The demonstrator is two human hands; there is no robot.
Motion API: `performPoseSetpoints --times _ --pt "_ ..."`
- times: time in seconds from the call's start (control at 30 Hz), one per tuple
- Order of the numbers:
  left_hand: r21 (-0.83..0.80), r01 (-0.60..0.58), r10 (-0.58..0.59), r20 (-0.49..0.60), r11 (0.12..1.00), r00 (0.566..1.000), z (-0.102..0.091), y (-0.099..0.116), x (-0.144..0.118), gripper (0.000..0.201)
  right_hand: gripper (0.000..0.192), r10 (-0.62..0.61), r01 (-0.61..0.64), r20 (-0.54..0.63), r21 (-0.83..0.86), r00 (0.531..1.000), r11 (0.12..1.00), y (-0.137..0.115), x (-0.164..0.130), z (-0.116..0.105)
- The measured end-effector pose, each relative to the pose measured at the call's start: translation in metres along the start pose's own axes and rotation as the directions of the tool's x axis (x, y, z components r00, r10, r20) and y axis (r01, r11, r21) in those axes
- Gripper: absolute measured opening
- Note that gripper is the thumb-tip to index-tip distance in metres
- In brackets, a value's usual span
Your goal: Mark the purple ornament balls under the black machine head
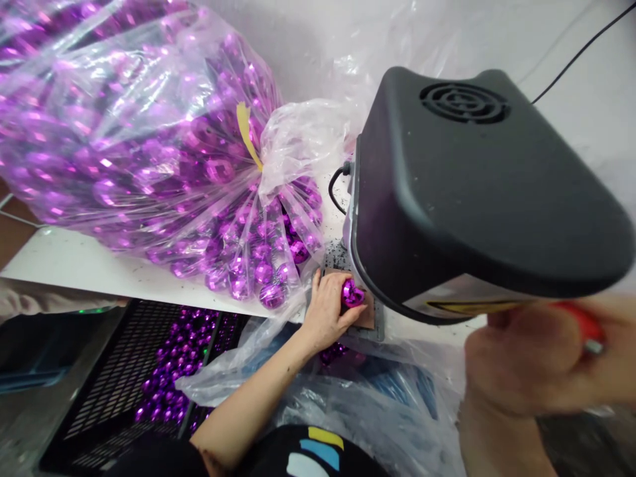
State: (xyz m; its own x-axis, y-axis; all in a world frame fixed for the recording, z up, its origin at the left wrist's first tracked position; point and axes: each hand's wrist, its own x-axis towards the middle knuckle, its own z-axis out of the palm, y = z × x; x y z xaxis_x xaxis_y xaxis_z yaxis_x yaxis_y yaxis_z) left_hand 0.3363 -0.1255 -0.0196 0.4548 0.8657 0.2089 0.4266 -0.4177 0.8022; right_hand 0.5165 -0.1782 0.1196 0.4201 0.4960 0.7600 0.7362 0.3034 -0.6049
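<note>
Beside the big black machine (477, 199), the left hand (325, 308) has its thumb and fingers pinched on a shiny purple ball (354, 293), right at a brown pad (368, 319). The right hand (521, 358) looks blurry, its fingers curled around a red handle (582, 322). A big see-through bag (163, 132) of purple balls, tied with a yellow strip (246, 136), lies on the white table (94, 255). More balls sit in a black crate (112, 377) below.

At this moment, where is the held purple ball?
In the head view, the purple ball is slightly right of centre, in the left hand, by the lower-left edge of the black machine.
</note>
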Motion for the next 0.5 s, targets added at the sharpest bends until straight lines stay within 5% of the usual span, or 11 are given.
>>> performPoseSetpoints --times 0.03,0.13,0.33,0.5 --pt "-0.006 -0.009 0.009 -0.001 1.0 1.0 -0.002 0.001 -0.002 0.044 0.028 -0.039 0.04 -0.081 0.013 0.996 0.999 -0.005 0.013 0.005" --pt "-0.027 -0.069 0.069 0.005 0.997 0.998 -0.011 0.007 -0.02 0.044 0.043 -0.043 0.039 -0.079 -0.045 0.996 0.998 -0.009 0.04 0.021" --pt "0.008 -0.172 0.168 0.175 0.985 0.97 -0.039 0.026 -0.058 0.074 0.057 0.042 -0.046 -0.071 -0.049 0.997 0.998 -0.003 0.046 0.026" --pt "0.277 -0.172 0.204 -0.089 0.945 0.975 -0.065 0.006 -0.012 0.031 0.058 0.047 -0.051 -0.081 -0.048 0.996 0.998 -0.004 0.045 0.026"
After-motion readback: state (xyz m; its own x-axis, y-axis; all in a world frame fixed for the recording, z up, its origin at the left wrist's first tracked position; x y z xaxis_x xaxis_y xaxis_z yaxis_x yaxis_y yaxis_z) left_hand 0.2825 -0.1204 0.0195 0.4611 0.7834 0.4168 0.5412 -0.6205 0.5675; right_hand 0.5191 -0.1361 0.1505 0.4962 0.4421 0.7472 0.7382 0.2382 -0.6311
